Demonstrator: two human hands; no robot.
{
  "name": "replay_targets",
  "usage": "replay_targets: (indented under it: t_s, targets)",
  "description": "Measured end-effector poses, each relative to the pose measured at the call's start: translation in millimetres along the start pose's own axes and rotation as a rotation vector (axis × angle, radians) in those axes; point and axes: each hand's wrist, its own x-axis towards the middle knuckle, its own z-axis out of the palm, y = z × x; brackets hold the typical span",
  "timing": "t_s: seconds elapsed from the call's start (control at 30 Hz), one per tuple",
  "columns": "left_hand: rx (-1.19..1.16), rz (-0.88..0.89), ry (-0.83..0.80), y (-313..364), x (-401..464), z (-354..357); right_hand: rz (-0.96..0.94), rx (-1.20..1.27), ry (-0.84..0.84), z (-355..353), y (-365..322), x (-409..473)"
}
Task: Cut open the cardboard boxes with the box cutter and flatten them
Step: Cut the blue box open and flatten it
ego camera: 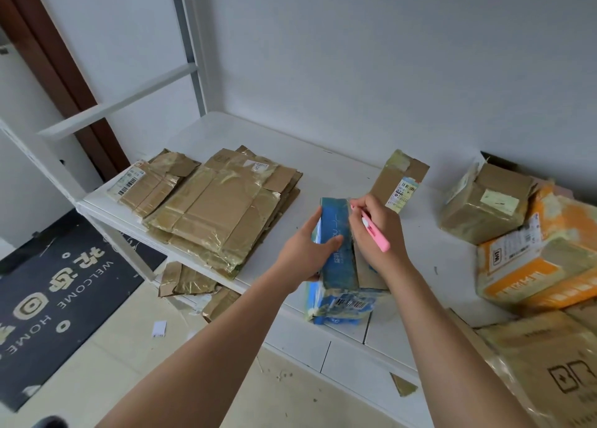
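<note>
A blue taped cardboard box (pixel 337 263) stands on end at the front of the white table (pixel 323 175). My left hand (pixel 307 250) grips its left side, thumb across the blue face. My right hand (pixel 378 230) holds a pink box cutter (pixel 374 230), its tip at the box's top right edge. A brown flap of the box shows below my right hand. A stack of flattened brown boxes (pixel 213 208) lies on the table's left part.
An opened brown box (pixel 399 180) stands behind my hands. Sealed boxes pile up at the right: a brown one (pixel 484 201), an orange one (pixel 533 259), a large brown one (pixel 549 369). Cardboard scraps (pixel 190 282) lie on the floor beside a dark doormat (pixel 64 285).
</note>
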Motion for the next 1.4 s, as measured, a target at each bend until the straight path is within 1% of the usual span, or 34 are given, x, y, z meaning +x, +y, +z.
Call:
replay_targets:
  t_s: [0.3, 0.43, 0.7, 0.87, 1.0, 1.13, 1.27, 1.4]
  targets:
    - [0.018, -0.019, 0.032, 0, 0, 3, 0.037, 0.011, -0.074, -8, -5, -6]
    - [0.034, -0.019, 0.046, 2, -2, 4, 0.044, -0.015, -0.108, -10, -5, -10]
    - [0.045, -0.026, 0.08, 8, -8, 7, 0.129, -0.095, -0.181, -12, -16, -32]
    - [0.024, -0.021, 0.122, 7, -9, 7, 0.208, 0.005, -0.169, -24, -28, -56]
    - [0.042, -0.02, 0.155, 6, -7, 9, 0.249, 0.101, -0.203, -32, -35, -84]
    - [0.077, -0.008, 0.19, 5, -5, 12, 0.208, 0.108, -0.196, -35, -43, -104]
    - [0.107, 0.0, 0.214, 5, -4, 14, 0.141, 0.103, -0.153, -36, -48, -122]
    - [0.102, -0.011, 0.2, 6, -5, 16, 0.161, 0.144, -0.144, -41, -46, -129]
